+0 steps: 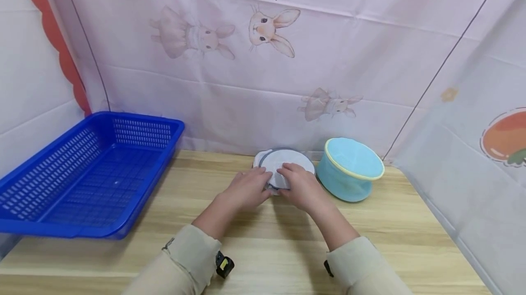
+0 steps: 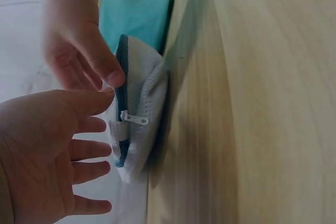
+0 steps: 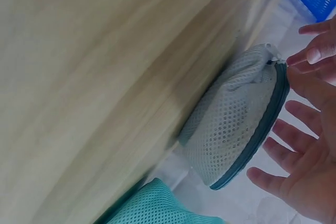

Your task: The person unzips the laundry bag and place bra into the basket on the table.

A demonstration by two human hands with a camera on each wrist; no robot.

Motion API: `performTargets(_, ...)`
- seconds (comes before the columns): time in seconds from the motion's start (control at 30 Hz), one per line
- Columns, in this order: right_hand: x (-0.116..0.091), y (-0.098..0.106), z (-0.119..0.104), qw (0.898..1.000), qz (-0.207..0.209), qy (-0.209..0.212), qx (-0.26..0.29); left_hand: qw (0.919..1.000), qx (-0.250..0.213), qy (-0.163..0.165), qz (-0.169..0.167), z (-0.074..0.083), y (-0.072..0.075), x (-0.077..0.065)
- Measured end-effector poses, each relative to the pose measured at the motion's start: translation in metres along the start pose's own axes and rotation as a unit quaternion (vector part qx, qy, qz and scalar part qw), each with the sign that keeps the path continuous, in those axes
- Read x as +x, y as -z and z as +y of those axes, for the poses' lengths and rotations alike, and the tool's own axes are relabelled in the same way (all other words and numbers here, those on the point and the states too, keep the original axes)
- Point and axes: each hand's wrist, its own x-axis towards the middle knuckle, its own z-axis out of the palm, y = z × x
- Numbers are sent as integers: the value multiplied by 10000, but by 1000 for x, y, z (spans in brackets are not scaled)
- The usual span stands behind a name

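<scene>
One left hand and one right hand are reaching, fingers spread, gripping nothing, over the white mesh bag far on the table, left of the turquoise bag; light pressure is probably suiting the zippered rim.

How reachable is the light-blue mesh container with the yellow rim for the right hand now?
Likely yes: the container stands close beside the right hand; nothing visible blocks the way, though that hand would first have to leave the round white mesh bag.
</scene>
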Motion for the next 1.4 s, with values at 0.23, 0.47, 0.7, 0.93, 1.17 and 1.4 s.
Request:
performTargets(0.23, 3, -8, 3, 9997, 69, 169, -138, 9998, -105, 91, -129, 1, -9, 6)
performTargets(0.47, 1, -14, 1, 9977, 99, 306, -593, 9993, -314, 91, -188, 2, -12, 6)
performTargets(0.7, 0, -17, 2, 9938, 379, 532, -904, 9990, -420, -54, -127, -2, -13, 5)
performTargets(0.93, -3, -16, 5, 9915, 875, 746, -603, 9977, -599, -206, 241, -4, -12, 1)
performTargets(1.17, -8, -10, 1, 9807, 1622, 1072, -211, 9871, -572, -394, 1442, -7, -7, -7)
performTargets(1.4, -19, 1, -10, 9684, 2206, 1070, 457, 9637, -491, -808, 2499, -6, 2, -23)
